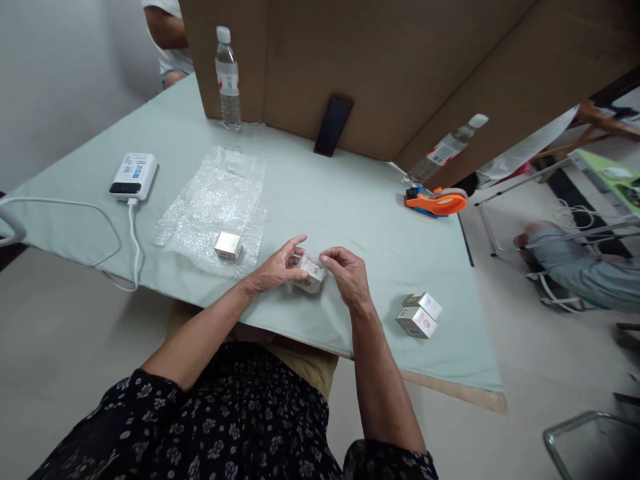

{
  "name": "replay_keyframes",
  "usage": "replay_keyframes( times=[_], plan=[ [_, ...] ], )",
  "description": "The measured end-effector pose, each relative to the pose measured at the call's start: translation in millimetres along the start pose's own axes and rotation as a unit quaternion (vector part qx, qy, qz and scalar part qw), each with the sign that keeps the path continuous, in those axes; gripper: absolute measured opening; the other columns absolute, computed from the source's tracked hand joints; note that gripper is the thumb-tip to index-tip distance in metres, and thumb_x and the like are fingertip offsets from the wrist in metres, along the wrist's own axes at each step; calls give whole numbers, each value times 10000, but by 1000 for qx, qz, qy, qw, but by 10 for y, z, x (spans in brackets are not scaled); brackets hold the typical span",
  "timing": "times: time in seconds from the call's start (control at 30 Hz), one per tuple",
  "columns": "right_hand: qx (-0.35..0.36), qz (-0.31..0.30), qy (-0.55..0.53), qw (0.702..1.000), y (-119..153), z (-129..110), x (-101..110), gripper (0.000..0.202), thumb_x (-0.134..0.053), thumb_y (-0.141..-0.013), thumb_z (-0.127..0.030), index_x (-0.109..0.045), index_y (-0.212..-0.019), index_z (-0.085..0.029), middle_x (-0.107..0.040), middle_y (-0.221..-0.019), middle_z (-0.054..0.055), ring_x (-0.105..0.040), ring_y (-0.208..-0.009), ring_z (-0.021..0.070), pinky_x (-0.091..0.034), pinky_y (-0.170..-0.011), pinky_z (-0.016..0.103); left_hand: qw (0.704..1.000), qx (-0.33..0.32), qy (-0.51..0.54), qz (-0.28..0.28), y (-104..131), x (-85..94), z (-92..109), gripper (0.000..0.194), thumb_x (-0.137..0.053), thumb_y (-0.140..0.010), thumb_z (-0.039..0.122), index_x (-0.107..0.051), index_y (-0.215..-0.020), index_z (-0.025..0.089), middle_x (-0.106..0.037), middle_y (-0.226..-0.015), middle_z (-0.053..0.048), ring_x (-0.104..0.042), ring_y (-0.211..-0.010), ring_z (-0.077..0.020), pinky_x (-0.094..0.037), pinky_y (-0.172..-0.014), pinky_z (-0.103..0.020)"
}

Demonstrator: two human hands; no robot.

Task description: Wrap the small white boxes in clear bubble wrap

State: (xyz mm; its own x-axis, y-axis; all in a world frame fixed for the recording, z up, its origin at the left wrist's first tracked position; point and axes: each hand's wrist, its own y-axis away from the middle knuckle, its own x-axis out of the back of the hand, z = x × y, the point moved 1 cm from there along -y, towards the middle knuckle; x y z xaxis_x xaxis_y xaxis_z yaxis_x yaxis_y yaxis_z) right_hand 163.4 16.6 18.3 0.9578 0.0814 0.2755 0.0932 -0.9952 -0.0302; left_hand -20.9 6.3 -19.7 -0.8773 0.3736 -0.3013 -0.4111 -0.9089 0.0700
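Box [311, 274] between hands, clad in clear bubble wrap.

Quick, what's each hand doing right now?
Left hand: holding the small wrapped box.
Right hand: fingers at the wrapping; whether they grip it can't be told.

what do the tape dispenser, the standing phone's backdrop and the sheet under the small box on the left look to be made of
Tape dispenser: probably hard plastic, going by its bright, smooth orange molding.
Backdrop: likely cardboard, matte brown with straight fold lines.
Sheet: bubble wrap, apparently thin plastic, clear and shiny with rows of small bumps.
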Motion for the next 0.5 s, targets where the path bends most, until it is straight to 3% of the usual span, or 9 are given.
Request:
replay_keyframes(
  times=[0.17, 0.33, 0.5],
  plan=[
    [87, -21, 168, 982, 90, -117, 21, 113, -578, -806, -277, -677, -783, -228, -729, -840, 27, -630, -837, 212, -440, -856, 355, 999, -5, 37, 6, 12, -37, -1, 910, -787, -707, 318, -343, -1501, 308, -428, -1200, -64, -574, -953, -158, -597, -764, -328],
    [141, -53, 324, 934, 157, -187, 25, 140, -539, -849, -216, -678, -856, -229, -755, -902, 44, -644, -881, 235, -379, -948, 417, 999, -11, 31, 13, 13, -64, -38, 839, -786, -727, 306, -391, -1466, 290, -422, -1188, -55, -575, -897, -126, -607, -757, -321],
    [166, -65, 387, 905, 199, -231, 32, 171, -508, -881, -196, -677, -884, -224, -765, -904, 51, -648, -860, 231, -314, -1045, 462, 999, -25, 9, 22, 20, -100, -69, 805, -783, -748, 326, -404, -1457, 273, -436, -1215, -67, -586, -896, -127, -601, -766, -313]
  ],
)
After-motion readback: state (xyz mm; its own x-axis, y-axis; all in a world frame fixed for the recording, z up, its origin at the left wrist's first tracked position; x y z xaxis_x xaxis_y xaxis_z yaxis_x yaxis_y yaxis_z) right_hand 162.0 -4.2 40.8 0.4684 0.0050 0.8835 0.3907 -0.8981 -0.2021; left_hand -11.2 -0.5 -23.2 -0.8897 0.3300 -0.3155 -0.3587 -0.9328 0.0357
